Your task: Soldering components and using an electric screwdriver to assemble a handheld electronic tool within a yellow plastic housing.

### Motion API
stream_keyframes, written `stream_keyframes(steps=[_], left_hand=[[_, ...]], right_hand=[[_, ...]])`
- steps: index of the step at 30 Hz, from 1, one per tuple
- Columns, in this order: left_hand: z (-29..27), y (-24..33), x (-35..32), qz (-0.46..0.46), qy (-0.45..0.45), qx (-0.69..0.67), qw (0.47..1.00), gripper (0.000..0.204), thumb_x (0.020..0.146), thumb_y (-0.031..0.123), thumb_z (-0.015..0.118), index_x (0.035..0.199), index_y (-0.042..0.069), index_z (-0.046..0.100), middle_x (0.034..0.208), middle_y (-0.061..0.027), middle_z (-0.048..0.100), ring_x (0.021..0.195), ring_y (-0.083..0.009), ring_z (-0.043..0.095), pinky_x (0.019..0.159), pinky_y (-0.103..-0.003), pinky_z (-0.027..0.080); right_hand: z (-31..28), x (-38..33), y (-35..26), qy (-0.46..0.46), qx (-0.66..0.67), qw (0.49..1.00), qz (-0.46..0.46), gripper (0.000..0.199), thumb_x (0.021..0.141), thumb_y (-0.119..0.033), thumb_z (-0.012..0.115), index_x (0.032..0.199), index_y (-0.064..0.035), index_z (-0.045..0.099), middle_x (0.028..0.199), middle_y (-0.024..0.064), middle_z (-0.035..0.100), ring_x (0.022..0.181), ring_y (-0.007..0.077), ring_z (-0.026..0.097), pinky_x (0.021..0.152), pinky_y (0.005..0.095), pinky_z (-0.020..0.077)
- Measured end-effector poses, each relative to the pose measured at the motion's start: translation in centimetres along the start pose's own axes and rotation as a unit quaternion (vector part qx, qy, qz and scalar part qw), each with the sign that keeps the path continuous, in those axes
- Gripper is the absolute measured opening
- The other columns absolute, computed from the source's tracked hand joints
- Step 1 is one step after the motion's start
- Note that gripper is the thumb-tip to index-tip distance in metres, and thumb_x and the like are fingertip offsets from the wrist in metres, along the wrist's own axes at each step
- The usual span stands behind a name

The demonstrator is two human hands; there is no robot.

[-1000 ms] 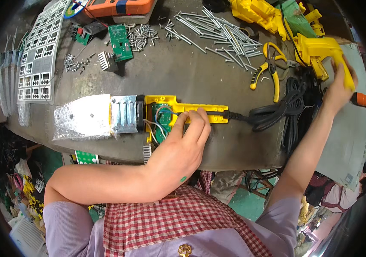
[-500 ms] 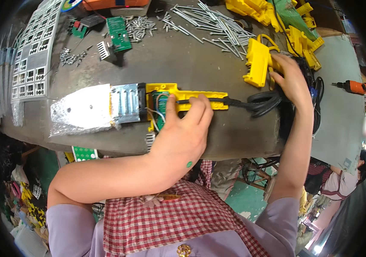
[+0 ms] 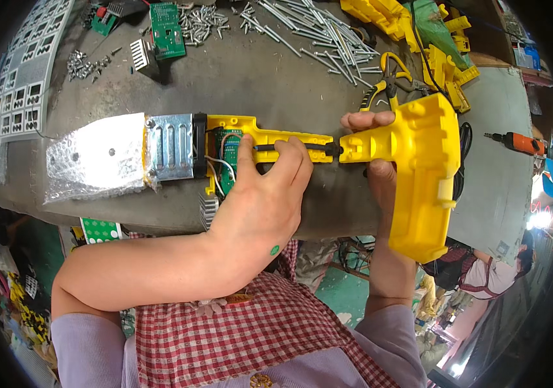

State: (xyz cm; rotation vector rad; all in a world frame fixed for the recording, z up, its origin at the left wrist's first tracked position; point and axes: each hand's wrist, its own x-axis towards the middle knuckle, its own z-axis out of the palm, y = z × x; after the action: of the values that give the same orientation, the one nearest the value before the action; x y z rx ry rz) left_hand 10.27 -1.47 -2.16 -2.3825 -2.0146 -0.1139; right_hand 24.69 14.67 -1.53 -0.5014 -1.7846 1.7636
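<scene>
My left hand (image 3: 254, 194) bears down on an open yellow plastic tool housing half (image 3: 283, 136), its fingers over the black cable laid along the narrow handle. Inside the wider end lie a green circuit board (image 3: 230, 152) and thin wires. A ribbed metal section (image 3: 169, 147) joins that end, and beyond it is a white piece in bubble wrap (image 3: 98, 155). In my right hand (image 3: 383, 184) is a second yellow housing half (image 3: 422, 168), gripped by its narrow part between fingers and thumb. Its narrow end is near the cable end of the first half.
Yellow-handled pliers (image 3: 389, 81) lie behind my right hand. Long screws (image 3: 321, 35), short screws (image 3: 202, 26) and another circuit board (image 3: 167, 31) are along the back. More yellow housings (image 3: 444, 64) sit at the back right; an orange screwdriver (image 3: 522, 143) is farther right.
My right hand has picked up the yellow housing half from the back right and brought it nearer, turning it. The pliers now show where it was. My left hand stays on the first half.
</scene>
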Motion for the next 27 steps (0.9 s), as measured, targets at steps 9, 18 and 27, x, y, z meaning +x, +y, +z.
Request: stream_keyframes(steps=[9, 18, 27], left_hand=[[-1.1, -0.7, -0.3, 0.003, -0.037, -0.002, 0.999, 0.037, 0.079, 0.019, 0.052, 0.104, -0.006, 0.063, 0.125, -0.0195, 0.048, 0.112, -0.0287, 0.044, 0.096, -0.05, 0.042], [-2.2, -6.3, -9.1, -0.133, 0.126, -0.366, 0.912, 0.038, 0.07, 0.002, 0.072, 0.105, 0.001, 0.059, 0.086, -0.012, 0.06, 0.073, -0.0259, 0.062, 0.064, -0.033, 0.05], [2.4, -4.3, -9.5, -0.145, 0.107, -0.477, 0.86, 0.041, 0.074, 0.015, 0.072, 0.107, 0.002, 0.05, 0.089, -0.0146, 0.059, 0.077, -0.0331, 0.062, 0.063, -0.039, 0.05]], right_hand=[[2.7, -0.2, 1.1, -0.072, -0.003, 0.997, -0.001, 0.038, 0.081, -0.005, 0.061, 0.118, -0.0022, 0.053, 0.114, 0.0184, 0.06, 0.095, 0.0225, 0.061, 0.063, 0.0216, 0.0491], [7.1, 0.5, 1.9, -0.118, -0.534, 0.834, -0.077, 0.052, 0.068, -0.003, 0.069, 0.118, -0.0063, 0.057, 0.12, 0.0106, 0.06, 0.116, 0.0297, 0.053, 0.101, 0.0422, 0.0369], [11.2, 1.4, 0.0, -0.128, -0.496, 0.859, 0.024, 0.06, 0.074, -0.029, 0.069, 0.125, -0.0043, 0.05, 0.122, 0.0151, 0.056, 0.119, 0.0281, 0.05, 0.108, 0.0474, 0.0189]])
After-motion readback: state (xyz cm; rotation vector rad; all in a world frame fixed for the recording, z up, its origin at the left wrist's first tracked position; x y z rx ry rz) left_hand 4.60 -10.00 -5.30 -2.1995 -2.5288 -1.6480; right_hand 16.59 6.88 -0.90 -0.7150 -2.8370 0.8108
